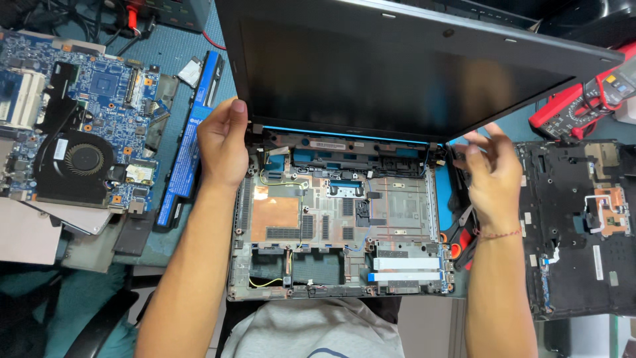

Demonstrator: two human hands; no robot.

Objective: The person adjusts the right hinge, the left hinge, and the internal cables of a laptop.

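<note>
A stripped laptop (pixel 344 219) lies on the blue-green work mat (pixel 225 73) straight in front of the person, and it is the thing both hands are on. Its dark screen (pixel 397 66) stands open and leans back across the top of the view, joined to the bare bottom shell (pixel 338 265) along a thin blue strip at the hinge line. The shell is open to view, showing copper foil, vents, thin wires and two white flat strips near its front right corner. To the right of the laptop, just beside it, lies a black keyboard cover (pixel 576 225) turned face down. To the left, well apart from the shell, sits a blue circuit board (pixel 86 119) with a round black fan (pixel 83 159) on it. A long black battery (pixel 192 139) lies between that board and the laptop. A red meter (pixel 586 96) rests at the upper right, partly behind the screen's corner. The left hand (pixel 222 142) rests at the left hinge corner, fingers curled loosely together against the screen's lower edge and the shell. The right hand (pixel 490 176) is at the right hinge corner with its fingers spread and blurred; whether it grips anything I cannot tell. Under that wrist lies a red-and-black handled tool (pixel 464 242), just beside the shell's right edge.
</note>
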